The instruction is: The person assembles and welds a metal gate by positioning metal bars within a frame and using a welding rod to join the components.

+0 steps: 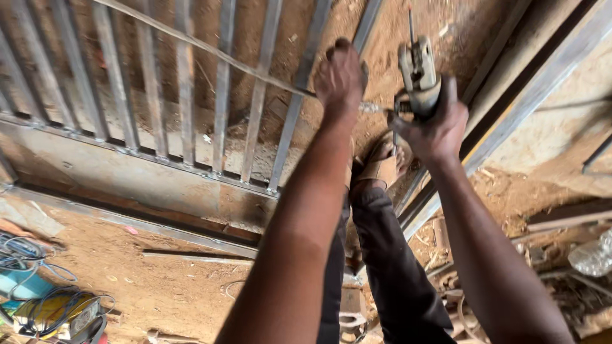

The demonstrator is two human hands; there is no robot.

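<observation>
Dusty red earth floor [159,286] under a barred metal gate frame [191,114] laid flat. Right hand [437,124] with fingers wrapped tight round a grey angle grinder [417,70], just right of the frame's end bar. Left hand [341,79] curled shut, pinning a thin rod [210,51] across the bars. Sandalled foot [382,162] directly below the grinder: risk of sparks or a kickback reaching toes or left knuckles.

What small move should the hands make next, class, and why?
Probably steady the thin metal strip more firmly with the left hand first: the right hand holds the power tool right beside it, and the strip lies loose across the gate bars.
</observation>
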